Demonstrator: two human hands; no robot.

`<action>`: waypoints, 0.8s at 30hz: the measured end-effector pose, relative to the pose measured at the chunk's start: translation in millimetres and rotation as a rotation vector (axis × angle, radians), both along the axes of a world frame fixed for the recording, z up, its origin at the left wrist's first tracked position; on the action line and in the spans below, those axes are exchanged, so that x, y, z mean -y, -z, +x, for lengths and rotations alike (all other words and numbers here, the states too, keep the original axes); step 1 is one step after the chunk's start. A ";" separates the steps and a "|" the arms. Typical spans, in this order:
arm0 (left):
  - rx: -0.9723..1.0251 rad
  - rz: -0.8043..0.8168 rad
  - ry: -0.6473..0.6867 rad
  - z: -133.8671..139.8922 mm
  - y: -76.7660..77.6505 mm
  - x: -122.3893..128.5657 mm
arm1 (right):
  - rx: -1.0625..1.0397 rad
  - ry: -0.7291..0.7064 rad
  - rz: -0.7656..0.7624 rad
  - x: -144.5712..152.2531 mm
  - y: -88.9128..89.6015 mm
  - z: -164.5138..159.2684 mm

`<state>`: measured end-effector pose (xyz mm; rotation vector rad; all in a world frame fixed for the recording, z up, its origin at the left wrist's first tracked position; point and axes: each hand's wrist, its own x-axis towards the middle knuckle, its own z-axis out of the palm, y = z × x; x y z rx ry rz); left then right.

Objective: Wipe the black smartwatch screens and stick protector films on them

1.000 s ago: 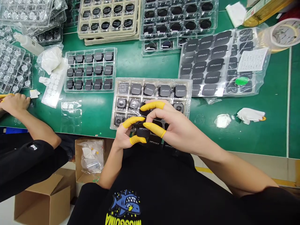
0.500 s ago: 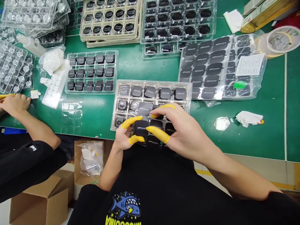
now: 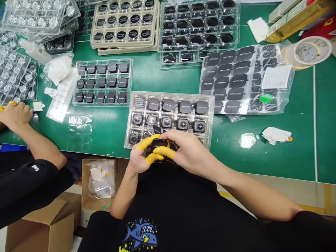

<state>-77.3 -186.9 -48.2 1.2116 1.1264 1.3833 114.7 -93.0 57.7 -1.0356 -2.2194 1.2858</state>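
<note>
In front of my chest, my left hand (image 3: 140, 155) grips a black square watch body (image 3: 159, 142) with pale lettering on its face. Yellow finger cots cover its thumb and forefinger. My right hand (image 3: 183, 148), also in yellow cots, is closed on the same watch body from the right, its thumb across the front. A small dark film piece (image 3: 156, 130) sticks up behind the fingers. Just beyond lies a clear tray (image 3: 127, 131) of watch bodies, some with the lettered face up, others with the round sensor side up. My hands hide part of its front row.
Sheets of black lettered films (image 3: 237, 82) in plastic lie to the right, near a tape roll (image 3: 312, 52) and crumpled tissue (image 3: 276, 134). Another filled tray (image 3: 102, 82) sits left. Trays of round black discs (image 3: 196, 22) stand behind. A co-worker's hand (image 3: 18, 113) rests at far left.
My right hand has moved down and left, closing in on the watch body. The lettered films around my hands have dropped from sight, exposing more of the tray's sensor-side-up row.
</note>
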 end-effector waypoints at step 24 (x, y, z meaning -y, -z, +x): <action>0.064 -0.359 -0.159 19.3 -55.8 -3.8 | -0.181 0.139 -0.598 -14.8 10.7 -11.5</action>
